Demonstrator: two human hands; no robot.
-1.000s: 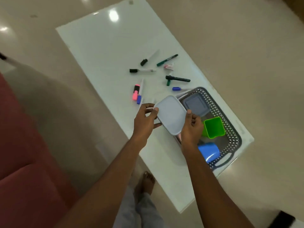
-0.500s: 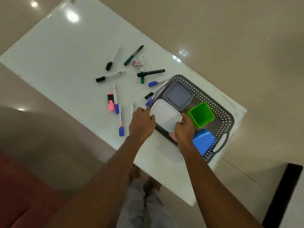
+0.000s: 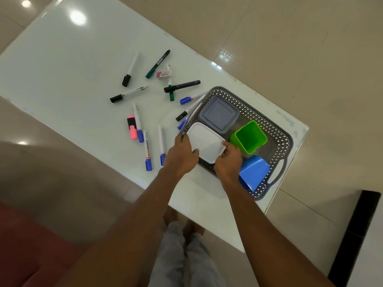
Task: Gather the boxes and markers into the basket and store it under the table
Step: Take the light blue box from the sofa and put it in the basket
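A grey perforated basket [image 3: 259,112] sits at the right end of the white table [image 3: 72,65]. Inside it are a grey lidded box [image 3: 219,113], a green open box [image 3: 249,136] and a blue box [image 3: 254,171] lying on its side. My left hand [image 3: 182,155] and my right hand [image 3: 229,161] both hold a white lidded box [image 3: 205,142] at the basket's near-left corner, resting low inside it. Several markers lie loose on the table left of the basket, among them a pink highlighter [image 3: 132,127] and a black marker [image 3: 182,86].
A small pink-and-white eraser packet [image 3: 163,74] lies among the markers. Two markers [image 3: 187,111] lean against the basket's left rim. A red sofa [image 3: 31,245] is at the lower left. My feet [image 3: 182,222] stand by the table's near edge. A black strip [image 3: 356,235] borders the floor at right.
Both hands have lowered the white box from above the basket's edge down into its near-left corner. The camera view has shifted closer over the table.
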